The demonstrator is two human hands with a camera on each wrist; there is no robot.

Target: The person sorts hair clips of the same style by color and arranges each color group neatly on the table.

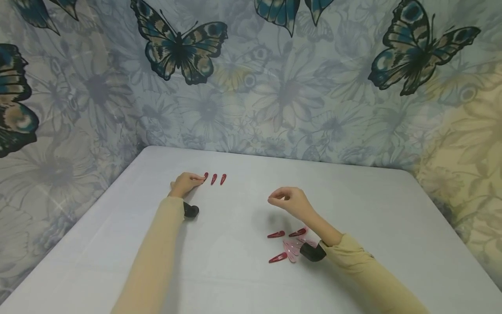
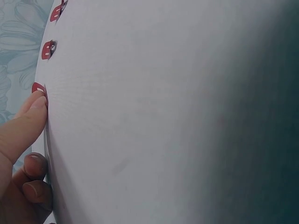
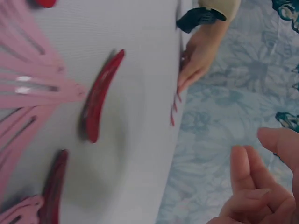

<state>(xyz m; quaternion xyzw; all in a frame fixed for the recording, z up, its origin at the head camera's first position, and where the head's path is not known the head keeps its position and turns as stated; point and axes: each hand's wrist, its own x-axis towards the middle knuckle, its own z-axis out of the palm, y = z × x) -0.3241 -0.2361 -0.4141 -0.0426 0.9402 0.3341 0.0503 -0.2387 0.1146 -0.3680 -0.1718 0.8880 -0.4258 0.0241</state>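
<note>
My left hand (image 1: 186, 183) is at the far left of the white table, its thumb and finger pinching the lower end of a red snap hair clip (image 1: 206, 175). In the left wrist view the tip of that clip (image 2: 38, 87) shows beyond the fingertips. Two more red hair clips (image 1: 214, 179) stand in a row to its right. My right hand (image 1: 295, 202) hangs above the table with nothing in it, thumb and fingers bent and apart in the right wrist view. Nearer me lie several pink hair clips (image 1: 291, 252) and loose red ones (image 1: 276, 234), partly hidden by the right wrist camera.
The white table (image 1: 235, 283) ends at a back edge close behind the row of clips. A butterfly-patterned cloth (image 1: 243, 109) hangs behind it and along the sides. Black wrist cameras (image 1: 312, 252) sit under both cuffs, the right one over the pink clips.
</note>
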